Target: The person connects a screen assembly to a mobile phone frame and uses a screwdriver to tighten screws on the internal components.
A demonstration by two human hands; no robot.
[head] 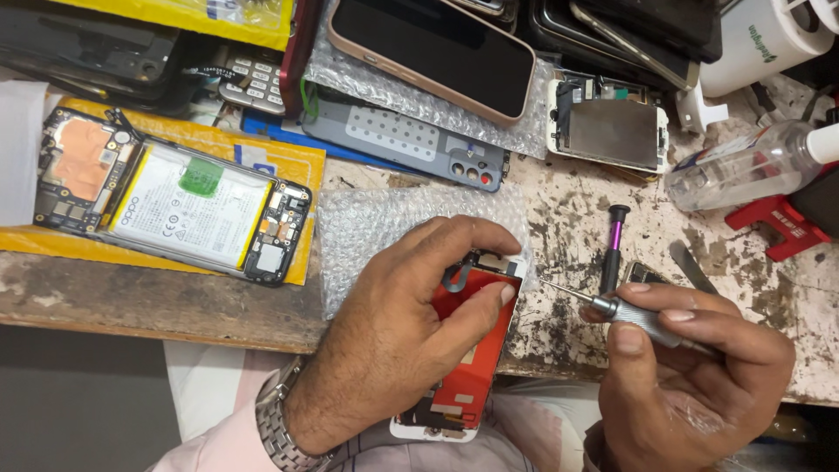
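My left hand [411, 323] grips a phone screen panel [468, 367] with a red back and white edge, held over the front edge of the bench. Thumb and fingers pinch its upper end, where a black flex part shows. My right hand [690, 376] holds a silver precision screwdriver [634, 316]. Its thin tip points left toward the panel's top right corner and stops a little short of it. A sheet of bubble wrap [384, 223] lies under and behind the panel.
An opened phone [175, 203] with a white battery lies on a yellow envelope at left. A purple-and-black screwdriver [613, 245] lies beside my right hand. Behind are a clear plastic bottle [743, 170], a bare phone frame [612, 129], a pink-edged phone [433, 48] and stacked phone parts.
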